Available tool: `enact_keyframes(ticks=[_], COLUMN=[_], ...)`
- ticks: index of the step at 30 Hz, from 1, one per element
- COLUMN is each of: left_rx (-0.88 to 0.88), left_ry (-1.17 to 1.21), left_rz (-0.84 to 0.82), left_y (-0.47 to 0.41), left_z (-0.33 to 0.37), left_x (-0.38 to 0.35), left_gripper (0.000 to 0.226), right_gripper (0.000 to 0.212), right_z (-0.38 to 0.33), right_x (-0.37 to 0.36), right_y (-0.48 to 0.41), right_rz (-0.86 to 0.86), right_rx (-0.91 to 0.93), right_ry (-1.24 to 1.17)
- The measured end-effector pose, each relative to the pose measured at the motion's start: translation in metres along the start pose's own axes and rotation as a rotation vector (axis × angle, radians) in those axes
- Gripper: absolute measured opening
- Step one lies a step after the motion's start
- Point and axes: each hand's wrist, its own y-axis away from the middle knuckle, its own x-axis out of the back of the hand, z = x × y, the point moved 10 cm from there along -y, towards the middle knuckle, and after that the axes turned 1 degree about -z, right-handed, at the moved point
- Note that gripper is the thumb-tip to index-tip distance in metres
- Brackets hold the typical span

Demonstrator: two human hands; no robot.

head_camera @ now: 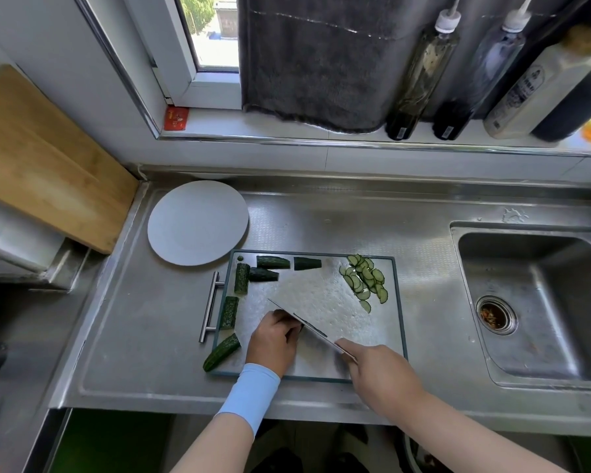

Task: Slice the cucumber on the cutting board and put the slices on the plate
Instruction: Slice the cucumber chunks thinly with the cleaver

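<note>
Six cucumber chunks (273,261) lie along the far and left edges of the cutting board (398,302), apparently kept there so the middle of the board is free for the blade. The one with the rounded tip (221,351) lies across the rim at the near-left corner, partly out over the desk (321,220). Close to the board's near edge the left hand (273,339) lies knuckles-up with its fingers curled down onto a held chunk (298,328), of which only a dark sliver shows beside the fingertips. The curl likely keeps the tips back from the edge while the knuckles guide the knife (301,323). The right hand (379,373) is wrapped tightly round the knife's handle, and the blade runs diagonally from it toward the far left, right against the left hand's fingers, so the step in hand looks like slicing this chunk. Finished slices (364,281) sit in a loose, overlapping heap by the far-right corner of the board, probably parked there to stay out of the cutting. They are thin half-moons, pale green inside with a narrow dark rim of skin, which suggests halves split lengthwise. The chunks are dark green and bumpy-skinned, some with slanted cut ends. The white plate (198,222) stands on the desk just beyond the board's far-left corner, handy for the transfer, and holds no slices yet.
</note>
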Motion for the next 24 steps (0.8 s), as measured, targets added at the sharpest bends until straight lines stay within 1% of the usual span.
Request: enact_keyframes(ticks=[4,12,18,24], left_rx=[-0.034,-0.008,-0.007,-0.025], left_ry=[-0.011,-0.005,-0.009,-0.022], left_rz=[0.025,0.020,0.036,0.037], left_y=[0.000,0.001,0.001,0.000], left_z=[0.003,0.002,0.005,0.006], left_x=[0.002,0.001,0.005,0.006], left_gripper=[0.020,0.020,0.021,0.021], right_gripper=[0.026,0.034,0.028,0.028], right_z=[-0.008,-0.028,-0.026,-0.013], right_x=[-0.005,-0.007,-0.007,0.001], right_y=[-0.014,-0.043,-0.032,-0.007], right_rz=[-0.024,-0.037,0.003,0.002], right_rx=[0.008,0.021,0.044,0.038], right_ry=[-0.033,-0.056,-0.018,0.006])
